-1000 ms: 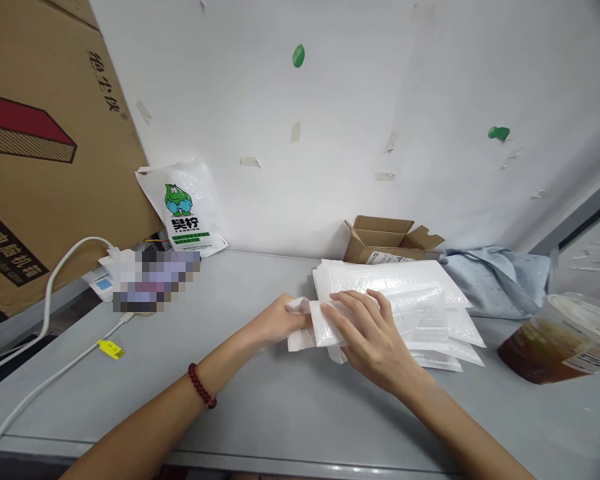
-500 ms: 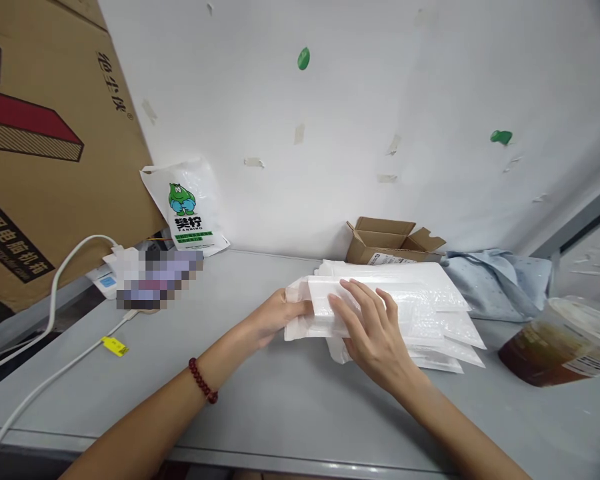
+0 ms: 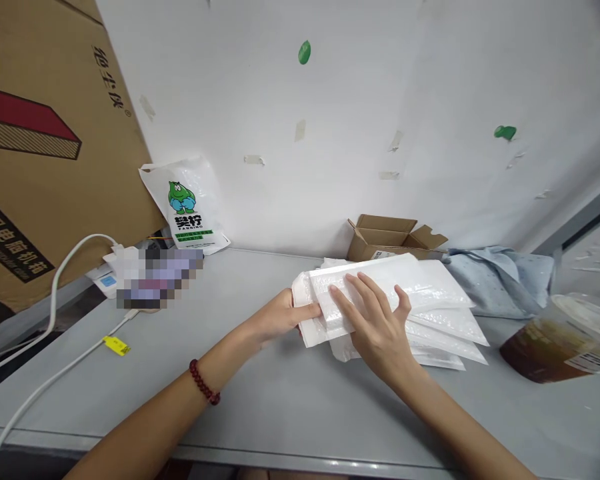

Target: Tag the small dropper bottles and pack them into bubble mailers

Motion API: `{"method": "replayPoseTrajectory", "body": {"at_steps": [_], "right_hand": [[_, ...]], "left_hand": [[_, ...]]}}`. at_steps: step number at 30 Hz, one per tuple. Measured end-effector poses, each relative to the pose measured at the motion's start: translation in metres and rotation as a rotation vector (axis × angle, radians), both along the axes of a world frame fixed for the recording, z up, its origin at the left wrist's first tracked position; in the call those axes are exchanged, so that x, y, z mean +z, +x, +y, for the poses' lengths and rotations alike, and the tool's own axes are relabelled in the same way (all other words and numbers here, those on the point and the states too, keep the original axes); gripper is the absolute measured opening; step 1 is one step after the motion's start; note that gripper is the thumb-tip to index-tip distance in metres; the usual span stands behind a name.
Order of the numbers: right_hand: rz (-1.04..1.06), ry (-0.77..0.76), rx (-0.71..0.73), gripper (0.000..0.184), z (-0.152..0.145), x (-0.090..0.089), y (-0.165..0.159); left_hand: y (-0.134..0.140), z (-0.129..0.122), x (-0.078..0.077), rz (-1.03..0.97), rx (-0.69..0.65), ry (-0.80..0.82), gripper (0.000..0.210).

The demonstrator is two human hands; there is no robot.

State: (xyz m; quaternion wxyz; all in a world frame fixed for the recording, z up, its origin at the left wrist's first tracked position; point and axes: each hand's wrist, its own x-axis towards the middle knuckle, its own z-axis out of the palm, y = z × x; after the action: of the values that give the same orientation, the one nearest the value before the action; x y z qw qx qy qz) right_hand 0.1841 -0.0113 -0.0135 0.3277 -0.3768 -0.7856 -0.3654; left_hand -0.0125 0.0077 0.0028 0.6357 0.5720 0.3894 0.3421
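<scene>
A white bubble mailer (image 3: 380,275) lies tilted above a fanned pile of similar white mailers (image 3: 445,287). My left hand (image 3: 275,319) grips its left end, thumb on top and the other fingers hidden underneath. My right hand (image 3: 377,320) rests on the mailer's upper face with its fingers outstretched and spread. Whether the mailer's mouth is open or sealed, I cannot tell.
On the grey desk (image 3: 260,407), an open cardboard box (image 3: 395,237), bluish cloth (image 3: 500,280) and a cup of brown drink (image 3: 550,340) stand right. At left are a white bag (image 3: 185,207), white cables (image 3: 45,393), a blurred-out device (image 3: 160,280) and a large carton (image 3: 65,193).
The held mailer has tilted, its far right end rising off the pile. Both hands have shifted slightly right with it, and the left thumb still lies on its end.
</scene>
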Motion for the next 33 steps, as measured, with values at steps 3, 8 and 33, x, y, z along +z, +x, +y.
{"method": "replayPoseTrajectory", "body": {"at_steps": [3, 8, 33], "right_hand": [[-0.019, -0.015, -0.010, 0.053, 0.001, 0.000, 0.000], [-0.047, -0.009, -0.045, 0.048, 0.003, 0.002, 0.001], [0.035, 0.170, 0.177, 0.016, -0.003, 0.020, 0.010]], "left_hand": [[-0.001, 0.000, 0.002, 0.016, 0.008, -0.011, 0.024], [-0.001, 0.002, 0.004, 0.015, 0.044, 0.024, 0.027], [0.016, -0.008, -0.016, 0.249, 0.100, 0.873, 0.025]]}}
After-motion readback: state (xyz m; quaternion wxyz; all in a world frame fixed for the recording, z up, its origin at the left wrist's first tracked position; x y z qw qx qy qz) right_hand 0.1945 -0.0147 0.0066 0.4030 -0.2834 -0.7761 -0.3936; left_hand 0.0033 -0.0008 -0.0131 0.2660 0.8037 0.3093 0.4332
